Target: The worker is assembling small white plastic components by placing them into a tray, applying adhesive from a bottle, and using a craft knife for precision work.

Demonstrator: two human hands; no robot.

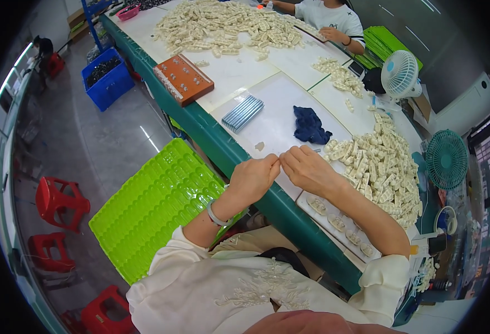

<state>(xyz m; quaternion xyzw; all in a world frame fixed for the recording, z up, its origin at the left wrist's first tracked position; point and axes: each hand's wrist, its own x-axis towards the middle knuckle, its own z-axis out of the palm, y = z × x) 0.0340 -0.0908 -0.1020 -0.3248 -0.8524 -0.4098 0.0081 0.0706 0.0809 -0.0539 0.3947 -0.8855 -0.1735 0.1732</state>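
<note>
My left hand (254,177) and my right hand (307,169) meet fingertip to fingertip above the near edge of the white-topped table. Both are closed in a pinch; whatever lies between the fingers is too small or hidden to name. Just beyond them a small beige scrap (260,146) lies on the tabletop. A crumpled dark blue cloth (310,124) and a ridged silver-blue metal block (243,113) rest farther off. Beside my right forearm spreads a heap of cream-coloured plastic parts (375,167). Under that forearm is a white plate (342,236) carrying several similar pieces.
An orange-brown block with metal studs (184,79) stands by the table's left edge. A bright green moulded tray (159,209) is at my left, below table height. Across the table, a co-worker (331,22) sits near another large cream heap (223,28). A white fan (402,75) stands right.
</note>
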